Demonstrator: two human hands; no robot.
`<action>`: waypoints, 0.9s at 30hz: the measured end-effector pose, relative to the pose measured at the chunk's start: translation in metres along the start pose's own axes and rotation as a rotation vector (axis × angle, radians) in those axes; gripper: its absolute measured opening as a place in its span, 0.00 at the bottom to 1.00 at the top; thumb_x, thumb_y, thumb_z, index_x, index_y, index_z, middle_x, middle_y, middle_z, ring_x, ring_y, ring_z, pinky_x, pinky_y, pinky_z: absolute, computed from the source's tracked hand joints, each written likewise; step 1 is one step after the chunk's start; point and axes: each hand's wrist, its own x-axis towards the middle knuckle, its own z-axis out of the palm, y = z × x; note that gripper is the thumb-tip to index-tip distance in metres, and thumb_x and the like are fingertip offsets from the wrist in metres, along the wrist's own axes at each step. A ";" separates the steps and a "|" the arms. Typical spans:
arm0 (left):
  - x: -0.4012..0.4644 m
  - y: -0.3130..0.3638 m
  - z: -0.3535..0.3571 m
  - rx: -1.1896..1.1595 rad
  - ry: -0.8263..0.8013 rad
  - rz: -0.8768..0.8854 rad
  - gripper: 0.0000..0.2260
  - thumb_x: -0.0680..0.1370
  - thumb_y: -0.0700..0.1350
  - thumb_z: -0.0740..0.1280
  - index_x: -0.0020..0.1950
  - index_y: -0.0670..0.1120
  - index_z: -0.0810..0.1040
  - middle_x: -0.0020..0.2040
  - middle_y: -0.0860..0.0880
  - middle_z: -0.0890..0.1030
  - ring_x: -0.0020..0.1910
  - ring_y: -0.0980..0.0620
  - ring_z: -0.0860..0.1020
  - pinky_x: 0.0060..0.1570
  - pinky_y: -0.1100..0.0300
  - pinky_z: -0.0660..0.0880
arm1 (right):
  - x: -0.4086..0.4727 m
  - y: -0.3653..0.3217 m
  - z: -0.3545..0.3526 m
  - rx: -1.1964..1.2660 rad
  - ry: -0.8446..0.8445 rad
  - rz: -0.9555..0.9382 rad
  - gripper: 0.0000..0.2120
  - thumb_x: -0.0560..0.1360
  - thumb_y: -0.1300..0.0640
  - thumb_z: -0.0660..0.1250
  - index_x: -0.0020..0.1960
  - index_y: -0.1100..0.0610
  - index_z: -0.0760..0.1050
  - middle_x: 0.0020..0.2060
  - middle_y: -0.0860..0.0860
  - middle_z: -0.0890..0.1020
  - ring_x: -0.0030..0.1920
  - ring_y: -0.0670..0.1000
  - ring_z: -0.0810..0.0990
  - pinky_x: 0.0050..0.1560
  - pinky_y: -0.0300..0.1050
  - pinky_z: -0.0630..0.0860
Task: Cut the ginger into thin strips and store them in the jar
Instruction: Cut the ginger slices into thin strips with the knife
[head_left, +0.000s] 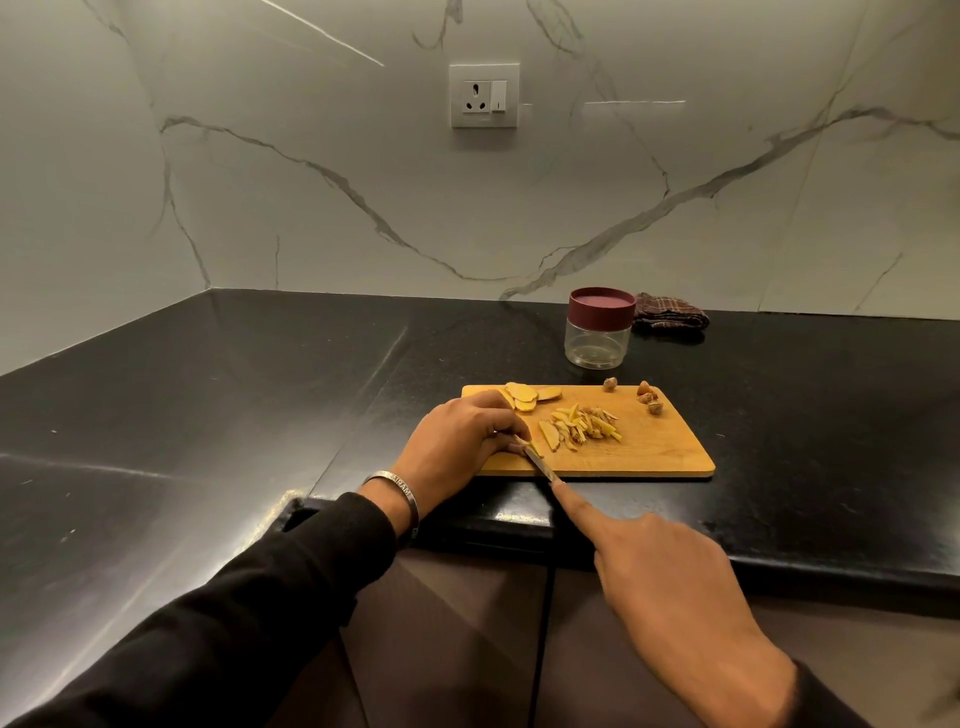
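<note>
Left hand pins a ginger slice on the board; right hand grips the knife, forefinger along its spine. Strips heaped mid-board, slices behind, jar beyond (lid on). Risk: blade close to the pinning fingertips, a slip likely nicks them. Black glossy counter, marble-look wall, socket, cloth.

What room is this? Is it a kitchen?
Most likely a home kitchen. There is a black stone counter under a marble-look wall with a power socket, and a wooden cutting board with cut ginger on it.
</note>
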 end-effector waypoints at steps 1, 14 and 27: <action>0.000 -0.001 0.000 0.010 -0.021 0.008 0.07 0.78 0.46 0.71 0.54 0.54 0.85 0.55 0.55 0.80 0.50 0.57 0.79 0.49 0.58 0.78 | 0.000 0.001 0.002 0.011 0.010 0.002 0.33 0.85 0.56 0.51 0.78 0.35 0.34 0.35 0.48 0.65 0.34 0.50 0.65 0.35 0.47 0.61; -0.001 0.001 -0.002 -0.070 0.044 -0.013 0.01 0.75 0.45 0.74 0.45 0.50 0.84 0.47 0.57 0.82 0.44 0.60 0.78 0.45 0.67 0.75 | 0.002 0.007 0.010 0.293 0.086 -0.006 0.29 0.84 0.45 0.49 0.79 0.36 0.38 0.35 0.47 0.74 0.31 0.48 0.70 0.27 0.43 0.59; -0.002 0.000 0.000 -0.063 0.075 -0.010 0.03 0.74 0.42 0.76 0.44 0.49 0.86 0.46 0.56 0.84 0.43 0.59 0.81 0.46 0.69 0.76 | 0.035 -0.015 0.013 0.418 0.105 -0.083 0.27 0.85 0.47 0.51 0.81 0.40 0.46 0.36 0.47 0.75 0.36 0.46 0.73 0.32 0.40 0.64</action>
